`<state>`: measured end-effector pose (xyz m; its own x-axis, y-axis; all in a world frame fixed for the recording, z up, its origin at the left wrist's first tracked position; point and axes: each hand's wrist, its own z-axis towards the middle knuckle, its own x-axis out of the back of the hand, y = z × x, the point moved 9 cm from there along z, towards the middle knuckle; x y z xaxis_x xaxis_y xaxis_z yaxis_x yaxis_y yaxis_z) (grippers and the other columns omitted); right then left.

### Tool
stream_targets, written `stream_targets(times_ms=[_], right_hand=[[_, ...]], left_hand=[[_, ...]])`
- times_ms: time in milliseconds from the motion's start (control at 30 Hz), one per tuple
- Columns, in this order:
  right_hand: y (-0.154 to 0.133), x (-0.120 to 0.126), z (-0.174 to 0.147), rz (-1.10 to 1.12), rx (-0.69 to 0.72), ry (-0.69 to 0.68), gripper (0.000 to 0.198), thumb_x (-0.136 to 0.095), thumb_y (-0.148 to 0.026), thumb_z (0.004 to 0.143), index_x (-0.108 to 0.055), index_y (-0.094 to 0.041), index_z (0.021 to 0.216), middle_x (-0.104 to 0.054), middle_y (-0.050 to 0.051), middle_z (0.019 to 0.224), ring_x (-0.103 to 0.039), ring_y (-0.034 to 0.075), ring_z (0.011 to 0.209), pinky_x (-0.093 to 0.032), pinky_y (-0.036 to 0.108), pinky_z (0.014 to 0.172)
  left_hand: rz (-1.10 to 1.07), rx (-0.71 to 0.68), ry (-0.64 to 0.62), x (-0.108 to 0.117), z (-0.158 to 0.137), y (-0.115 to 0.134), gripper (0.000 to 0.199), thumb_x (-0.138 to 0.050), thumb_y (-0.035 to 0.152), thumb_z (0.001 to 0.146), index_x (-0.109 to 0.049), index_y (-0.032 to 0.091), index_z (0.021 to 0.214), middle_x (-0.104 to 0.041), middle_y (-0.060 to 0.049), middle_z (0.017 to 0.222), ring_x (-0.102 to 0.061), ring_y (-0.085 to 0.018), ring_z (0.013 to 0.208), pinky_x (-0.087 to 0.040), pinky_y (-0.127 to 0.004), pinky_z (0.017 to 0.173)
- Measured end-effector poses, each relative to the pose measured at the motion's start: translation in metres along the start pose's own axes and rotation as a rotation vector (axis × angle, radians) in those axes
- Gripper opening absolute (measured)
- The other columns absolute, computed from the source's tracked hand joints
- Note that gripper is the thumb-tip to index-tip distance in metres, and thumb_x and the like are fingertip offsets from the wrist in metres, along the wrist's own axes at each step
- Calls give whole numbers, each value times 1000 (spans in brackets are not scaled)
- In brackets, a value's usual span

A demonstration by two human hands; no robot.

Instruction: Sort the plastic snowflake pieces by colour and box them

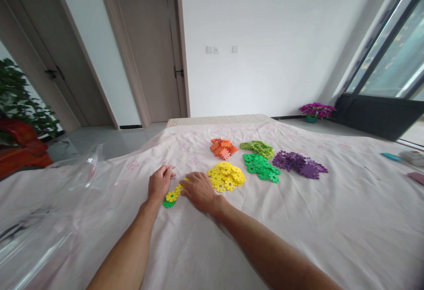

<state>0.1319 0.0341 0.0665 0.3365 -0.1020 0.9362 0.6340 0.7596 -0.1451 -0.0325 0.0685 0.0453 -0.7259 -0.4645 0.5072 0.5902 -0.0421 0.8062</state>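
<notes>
My left hand rests on the cloth left of the small discs, its fingers loosely curled and slightly apart, with nothing visible in them. Palm down, my right hand bends its fingers over a yellow flower-shaped disc, which is mostly hidden. Between the hands lie more flower-shaped pieces: a yellow disc partly covers a green disc, and another yellow disc touches the right thumb area. Just right of my right hand is a heap of yellow flower discs.
Beyond are piles of orange pieces, light green pieces, green discs and purple pieces. Clear plastic packaging spreads over the left side. A blue item lies at the far right of the pale tablecloth.
</notes>
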Motion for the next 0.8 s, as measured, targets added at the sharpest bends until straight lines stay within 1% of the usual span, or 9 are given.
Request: stream_targets(times_ms=[67, 133, 233, 367, 467, 567, 633, 800], right_hand=[[4, -1, 3, 49, -21, 0, 28, -54, -45, 96, -66, -27, 113, -64, 5, 109, -53, 22, 105, -39, 36, 91], [10, -1, 4, 117, -54, 14, 29, -63, -44, 91, -67, -27, 114, -65, 5, 109, -54, 21, 103, -40, 34, 89], [18, 0, 2, 214, -105, 62, 31, -70, -37, 86, -68, -27, 115, -65, 5, 107, -56, 21, 99, -42, 32, 88], [25, 2, -3, 318, -127, 120, 23, -61, -20, 89, -70, -24, 110, -67, 4, 102, -59, 18, 96, -44, 28, 88], [37, 9, -8, 362, -158, 170, 23, -55, -18, 91, -71, -22, 107, -69, 4, 102, -61, 17, 96, -45, 26, 87], [63, 28, -13, 338, -239, 276, 27, -56, -22, 91, -68, -22, 115, -70, 5, 108, -62, 19, 99, -45, 28, 89], [85, 43, -17, 290, -308, 322, 28, -56, -22, 90, -67, -22, 116, -71, 5, 109, -62, 20, 100, -44, 28, 89], [132, 71, -30, 163, -529, 313, 17, -57, -24, 87, -72, -22, 94, -73, 3, 94, -63, 19, 89, -41, 26, 74]], left_hand=[[11, -4, -2, 0, 0, 0, 35, -46, 43, 87, -72, 23, 99, -75, -2, 79, -70, -18, 76, -51, -27, 76], [10, 0, -6, -1, 0, -1, 34, -47, 43, 87, -72, 23, 99, -75, -1, 80, -71, -18, 77, -51, -27, 77], [4, 13, -16, -1, 0, -3, 35, -46, 42, 87, -72, 23, 100, -75, -1, 80, -70, -18, 77, -51, -27, 77], [-7, 19, -19, -1, -1, -3, 34, -47, 42, 86, -72, 23, 100, -75, -1, 80, -70, -18, 78, -50, -27, 77], [-15, 27, -26, -1, -1, -3, 34, -48, 42, 86, -72, 23, 100, -75, -1, 80, -70, -18, 78, -50, -27, 77], [-23, 32, -32, -2, 0, -4, 34, -48, 43, 86, -72, 23, 99, -74, -1, 80, -71, -18, 78, -50, -28, 77], [-22, 31, -31, -2, 0, -5, 34, -49, 43, 86, -72, 23, 99, -75, -1, 80, -71, -18, 79, -50, -28, 78], [-10, 5, -33, -5, 2, -9, 35, -49, 44, 85, -72, 23, 100, -75, -2, 80, -71, -19, 81, -51, -28, 78]])
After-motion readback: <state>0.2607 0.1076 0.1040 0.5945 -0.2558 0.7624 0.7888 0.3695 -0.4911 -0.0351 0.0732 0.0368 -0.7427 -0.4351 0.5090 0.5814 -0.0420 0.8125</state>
